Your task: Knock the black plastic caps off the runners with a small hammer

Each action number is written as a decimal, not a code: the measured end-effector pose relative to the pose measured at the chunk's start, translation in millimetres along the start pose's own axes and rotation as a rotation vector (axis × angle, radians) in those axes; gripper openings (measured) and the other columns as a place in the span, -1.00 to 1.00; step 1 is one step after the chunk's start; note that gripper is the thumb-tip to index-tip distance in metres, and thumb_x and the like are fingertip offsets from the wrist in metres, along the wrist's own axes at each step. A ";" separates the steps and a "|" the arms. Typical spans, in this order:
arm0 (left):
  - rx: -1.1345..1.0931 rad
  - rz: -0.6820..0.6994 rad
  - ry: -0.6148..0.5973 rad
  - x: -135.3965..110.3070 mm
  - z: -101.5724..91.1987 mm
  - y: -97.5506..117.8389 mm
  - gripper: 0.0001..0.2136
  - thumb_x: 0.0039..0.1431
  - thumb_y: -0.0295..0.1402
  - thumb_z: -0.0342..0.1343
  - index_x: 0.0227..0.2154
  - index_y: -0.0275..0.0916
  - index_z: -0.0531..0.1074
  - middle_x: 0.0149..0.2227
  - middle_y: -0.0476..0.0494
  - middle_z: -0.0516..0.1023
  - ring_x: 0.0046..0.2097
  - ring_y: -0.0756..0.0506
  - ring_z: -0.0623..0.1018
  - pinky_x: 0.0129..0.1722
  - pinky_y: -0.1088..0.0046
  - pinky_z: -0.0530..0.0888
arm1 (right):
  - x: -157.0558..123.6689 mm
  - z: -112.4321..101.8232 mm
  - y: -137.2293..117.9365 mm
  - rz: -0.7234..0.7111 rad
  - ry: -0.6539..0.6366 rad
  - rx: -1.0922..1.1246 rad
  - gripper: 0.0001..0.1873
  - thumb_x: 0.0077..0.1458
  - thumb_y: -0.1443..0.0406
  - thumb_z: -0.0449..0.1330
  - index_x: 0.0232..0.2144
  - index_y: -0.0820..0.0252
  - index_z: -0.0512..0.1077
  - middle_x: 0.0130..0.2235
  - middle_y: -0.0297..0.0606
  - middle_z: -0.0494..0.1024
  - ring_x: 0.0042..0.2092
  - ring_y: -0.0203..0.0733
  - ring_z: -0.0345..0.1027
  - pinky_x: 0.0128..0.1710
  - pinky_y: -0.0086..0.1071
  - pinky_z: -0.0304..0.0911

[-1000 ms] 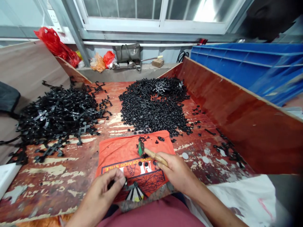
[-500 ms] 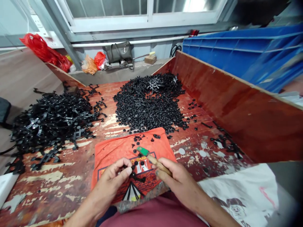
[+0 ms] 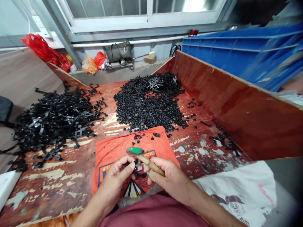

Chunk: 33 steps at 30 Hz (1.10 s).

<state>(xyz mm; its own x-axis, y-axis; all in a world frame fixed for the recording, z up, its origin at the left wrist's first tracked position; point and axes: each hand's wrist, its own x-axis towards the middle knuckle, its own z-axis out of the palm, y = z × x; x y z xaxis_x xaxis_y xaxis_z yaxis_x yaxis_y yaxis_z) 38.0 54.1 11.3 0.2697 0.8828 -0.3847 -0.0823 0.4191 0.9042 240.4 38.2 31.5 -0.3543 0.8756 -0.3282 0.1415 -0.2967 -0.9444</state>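
Note:
My left hand (image 3: 118, 171) is closed, with thumb and fingertips pinching a small black plastic piece (image 3: 140, 174) whose arm sticks out to the right. In my right hand (image 3: 169, 173), fingers wrap round the wooden handle of a wooden-handled tool (image 3: 155, 166). Its green head points left and lies just above my left fingertips. Both hands are over an orange printed cloth (image 3: 111, 147) at the table's near edge. Loose black studs (image 3: 137, 137) lie on the cloth's far part. My fingers hide part of the black piece.
A large heap of black studs (image 3: 149, 110) lies beyond the cloth. To the left is a pile of black linked parts (image 3: 54, 116). A red-brown board (image 3: 213, 91) walls the right side, with a blue crate (image 3: 224, 50) behind it. A white sack (image 3: 236, 186) lies at near right.
My right hand has moved left, bringing the tool's green head over towards my left fingertips. My left hand has shifted slightly right, still pinching the black piece.

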 end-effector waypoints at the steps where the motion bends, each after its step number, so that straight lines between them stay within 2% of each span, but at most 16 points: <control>1: 0.010 0.008 0.010 0.1 1.5 0.2 -0.77 0.13 -0.16 0.23 -0.32 -0.24 0.48 -0.30 -0.09 0.49 -0.25 -0.06 0.46 -0.24 0.47 0.41 | -0.7 1.3 1.2 -0.003 0.006 -0.017 -0.91 0.17 0.29 0.15 -0.31 0.19 0.42 -0.47 -0.43 0.40 -0.48 -0.34 0.12 -0.49 -0.48 0.01; 4: 0.040 0.029 0.016 0.4 11.2 1.6 -0.75 0.08 -0.15 0.27 -0.35 -0.25 0.50 -0.29 -0.11 0.54 -0.18 -0.11 0.48 -0.10 0.40 0.41 | -0.4 6.8 4.7 -0.019 0.037 -0.048 -0.93 0.15 0.30 0.18 -0.37 0.18 0.42 -0.51 -0.48 0.30 -0.49 -0.36 0.07 -0.51 -0.49 -0.02; 8: 0.054 0.025 -0.061 1.9 15.7 4.2 -0.73 0.09 -0.12 0.23 -0.38 -0.25 0.48 -0.35 -0.09 0.53 -0.25 -0.09 0.48 -0.13 0.39 0.42 | -0.2 8.1 4.8 -0.028 0.070 -0.054 -0.96 0.08 0.35 0.22 -0.35 0.18 0.43 -0.50 -0.50 0.28 -0.49 -0.37 0.06 -0.51 -0.49 -0.01; 10: 0.161 0.060 -0.007 4.8 5.1 5.9 -0.74 0.11 -0.11 0.19 -0.39 -0.24 0.43 -0.40 -0.02 0.45 -0.31 -0.05 0.42 -0.23 0.46 0.39 | -3.6 1.6 4.2 -0.036 0.103 -0.058 -0.94 0.15 0.30 0.18 -0.32 0.17 0.43 -0.48 -0.48 0.30 -0.47 -0.36 0.08 -0.50 -0.48 0.00; 13: 0.434 0.103 0.082 11.4 -20.2 8.7 -0.75 0.17 -0.12 0.11 -0.42 -0.21 0.34 -0.48 0.07 0.27 -0.41 0.00 0.28 -0.40 0.53 0.28 | -13.8 -15.6 7.8 -0.031 0.165 -0.061 -0.78 0.29 0.16 0.05 -0.22 0.14 0.42 -0.43 -0.44 0.35 -0.49 -0.35 0.08 -0.51 -0.47 0.01; 15: 0.559 0.103 0.059 16.2 -33.2 9.6 -0.78 0.22 -0.16 0.06 -0.40 -0.20 0.31 -0.47 0.07 0.23 -0.41 0.00 0.25 -0.43 0.54 0.23 | -22.0 -27.7 14.1 -0.020 0.209 -0.106 -0.74 0.32 0.12 0.00 -0.17 0.13 0.40 -0.43 -0.44 0.33 -0.50 -0.33 0.10 -0.51 -0.45 0.04; 17: 0.607 0.105 0.007 20.7 -38.0 8.8 -0.81 0.24 -0.19 0.02 -0.40 -0.19 0.30 -0.46 0.06 0.25 -0.40 -0.01 0.26 -0.43 0.54 0.22 | -29.4 -36.6 21.7 -0.021 0.240 -0.199 -0.74 0.33 0.12 0.00 -0.23 0.13 0.39 -0.46 -0.43 0.31 -0.46 -0.30 0.15 -0.46 -0.44 0.09; 22: 0.543 0.098 -0.078 30.7 -29.0 -0.2 -0.82 0.22 -0.24 0.01 -0.44 -0.20 0.30 -0.46 0.05 0.28 -0.40 -0.01 0.28 -0.41 0.53 0.23 | -38.7 -41.2 32.9 -0.004 0.224 -0.371 -0.69 0.35 0.17 -0.06 -0.38 0.13 0.35 -0.46 -0.39 0.38 -0.41 -0.26 0.25 -0.40 -0.41 0.12; 28: 0.611 0.112 -0.015 37.5 -25.7 -5.1 -0.83 0.15 -0.23 0.06 -0.47 -0.19 0.37 -0.50 0.04 0.35 -0.40 -0.04 0.33 -0.39 0.52 0.28 | -39.6 -38.4 32.5 -0.048 0.231 -0.494 -0.68 0.37 0.17 -0.05 -0.23 0.10 0.48 -0.42 -0.36 0.47 -0.37 -0.23 0.33 -0.39 -0.43 0.17; 33: 0.687 0.101 -0.016 39.2 -27.9 -3.8 -0.83 0.12 -0.24 0.08 -0.50 -0.19 0.38 -0.51 0.05 0.41 -0.41 -0.04 0.38 -0.36 0.51 0.31 | -36.8 -33.9 28.5 -0.068 0.196 -0.628 -0.67 0.39 0.19 -0.06 -0.05 0.04 0.49 -0.37 -0.34 0.55 -0.36 -0.19 0.40 -0.36 -0.40 0.24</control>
<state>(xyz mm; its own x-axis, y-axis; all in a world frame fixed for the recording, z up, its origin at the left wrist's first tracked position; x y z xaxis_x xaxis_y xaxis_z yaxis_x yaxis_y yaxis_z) 22.1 93.0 -12.5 0.3075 0.9050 -0.2941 0.5164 0.1009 0.8504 288.9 10.4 17.3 -0.2151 0.9553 -0.2028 0.6581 -0.0117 -0.7529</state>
